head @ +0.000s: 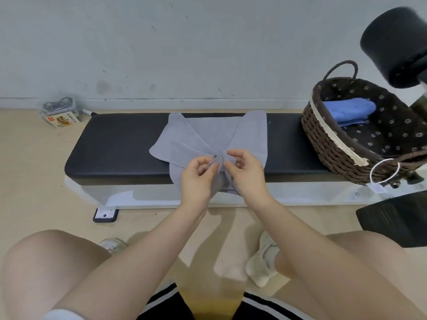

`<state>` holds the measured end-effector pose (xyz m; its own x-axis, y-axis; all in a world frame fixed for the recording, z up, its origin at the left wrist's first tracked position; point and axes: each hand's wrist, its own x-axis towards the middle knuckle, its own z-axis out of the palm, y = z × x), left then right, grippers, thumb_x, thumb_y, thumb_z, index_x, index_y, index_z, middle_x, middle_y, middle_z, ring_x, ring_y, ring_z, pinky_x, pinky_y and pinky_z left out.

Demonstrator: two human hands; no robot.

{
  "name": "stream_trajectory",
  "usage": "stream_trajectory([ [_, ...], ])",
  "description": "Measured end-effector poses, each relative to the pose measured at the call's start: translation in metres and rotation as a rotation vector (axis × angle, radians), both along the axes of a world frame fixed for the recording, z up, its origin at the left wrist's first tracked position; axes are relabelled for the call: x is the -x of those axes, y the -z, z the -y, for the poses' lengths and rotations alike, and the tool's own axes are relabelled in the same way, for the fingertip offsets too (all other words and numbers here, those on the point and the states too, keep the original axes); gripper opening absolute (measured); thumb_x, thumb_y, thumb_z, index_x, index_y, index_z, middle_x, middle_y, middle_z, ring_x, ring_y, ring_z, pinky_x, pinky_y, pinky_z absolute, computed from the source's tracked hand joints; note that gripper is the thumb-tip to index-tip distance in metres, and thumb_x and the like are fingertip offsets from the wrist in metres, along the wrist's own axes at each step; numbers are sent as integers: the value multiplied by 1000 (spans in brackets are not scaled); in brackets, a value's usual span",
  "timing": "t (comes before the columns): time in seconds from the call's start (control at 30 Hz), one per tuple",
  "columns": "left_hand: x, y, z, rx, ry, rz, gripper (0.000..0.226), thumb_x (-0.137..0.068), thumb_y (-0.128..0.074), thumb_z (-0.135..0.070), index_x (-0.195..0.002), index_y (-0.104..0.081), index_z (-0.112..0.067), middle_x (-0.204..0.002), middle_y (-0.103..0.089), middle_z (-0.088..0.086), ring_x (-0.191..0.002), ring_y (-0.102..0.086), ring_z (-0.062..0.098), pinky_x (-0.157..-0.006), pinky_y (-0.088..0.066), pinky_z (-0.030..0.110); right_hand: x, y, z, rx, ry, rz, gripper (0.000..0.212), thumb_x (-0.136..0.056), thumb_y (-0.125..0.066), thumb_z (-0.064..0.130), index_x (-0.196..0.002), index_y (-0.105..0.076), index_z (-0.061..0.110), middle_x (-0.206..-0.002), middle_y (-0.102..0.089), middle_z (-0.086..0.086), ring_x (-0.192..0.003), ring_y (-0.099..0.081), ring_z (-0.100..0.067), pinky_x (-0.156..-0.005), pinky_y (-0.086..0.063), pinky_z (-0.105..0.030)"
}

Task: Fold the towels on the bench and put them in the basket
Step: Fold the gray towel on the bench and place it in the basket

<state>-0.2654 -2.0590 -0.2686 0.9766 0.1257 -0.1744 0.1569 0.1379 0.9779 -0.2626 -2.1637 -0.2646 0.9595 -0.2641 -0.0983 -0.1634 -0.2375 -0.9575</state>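
A grey towel (208, 137) lies on the black padded bench (120, 146), bunched at its near edge so its two far corners fan out left and right. My left hand (198, 179) and my right hand (247, 174) pinch the gathered near edge of the towel side by side at the bench's front edge. At the bench's right end stands a dark wicker basket (332, 148) with a flower-print lining. A folded blue towel (346, 112) lies inside it.
A black padded roller (395, 45) juts in at the top right, above the basket. A small box and a clear container (60, 114) sit on the floor by the wall at left. A black mat (397, 218) lies on the floor at right. My knees and a shoe (263, 264) fill the foreground.
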Motion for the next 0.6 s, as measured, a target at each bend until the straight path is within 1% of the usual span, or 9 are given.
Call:
stream_trajectory([
  [0.07,-2,-1,-4,7,-17,-1,16,-87,-62,-7,-77,-56,-19,-72,-60,1,-71,-56,10,-65,-48,13,-1,-3,-2,-73,40,-3,15,-85,-63,10,-85,-56,23,-87,-61,6,-82,-58,-5,-68,-46,-9],
  [0.17,-8,-2,-6,-24,-36,26,15,-87,-62,-10,-77,-54,-18,-69,-55,2,-67,-50,11,-67,-45,20,-3,-12,-5,0,86,59,21,-83,-65,11,-72,-54,25,-74,-58,12,-69,-55,2,-60,-41,-3],
  [0.27,-14,-4,-6,-86,-65,67,18,-86,-63,-14,-75,-49,-19,-61,-47,0,-61,-44,12,-64,-41,24,-7,-21,-8,60,152,106,13,-83,-66,14,-75,-57,20,-71,-58,13,-65,-54,0,-57,-40,-2],
  [0.33,-18,-4,-5,-89,-70,62,18,-83,-65,-18,-73,-50,-22,-62,-53,1,-63,-49,15,-68,-46,34,-9,-25,-12,42,115,91,11,-83,-66,15,-77,-59,20,-71,-59,12,-65,-55,-1,-60,-44,-6],
  [0.4,-19,-4,-3,-47,-50,30,14,-76,-65,-26,-70,-53,-30,-67,-61,5,-68,-57,22,-74,-51,44,-10,-27,-18,-23,62,66,10,-84,-65,11,-78,-61,18,-70,-61,7,-62,-57,-4,-61,-49,-12],
  [0.43,-18,-3,-2,-17,-35,15,11,-74,-64,-28,-69,-54,-32,-69,-64,7,-71,-60,24,-77,-51,47,-10,-28,-20,-52,48,63,8,-85,-64,9,-80,-63,15,-71,-62,5,-62,-58,-5,-60,-49,-12],
  [0.47,-17,-2,-2,4,-22,12,11,-75,-63,-27,-71,-55,-33,-72,-66,8,-74,-62,25,-79,-51,49,-10,-28,-21,-74,44,64,6,-85,-63,7,-83,-64,12,-73,-63,3,-62,-59,-6,-58,-48,-9],
  [0.53,-16,-1,-1,26,11,22,14,-86,-61,-18,-78,-56,-28,-76,-69,7,-78,-65,25,-82,-51,46,-10,-27,-21,-114,43,60,6,-86,-62,5,-88,-66,9,-77,-65,0,-67,-62,-7,-59,-48,-6],
  [0.6,-17,-1,-2,54,42,24,14,-92,-54,-12,-82,-57,-21,-78,-70,7,-79,-65,22,-84,-50,43,-10,-27,-19,-117,28,38,9,-86,-62,5,-90,-66,11,-82,-67,-2,-74,-65,-11,-68,-51,-11],
])
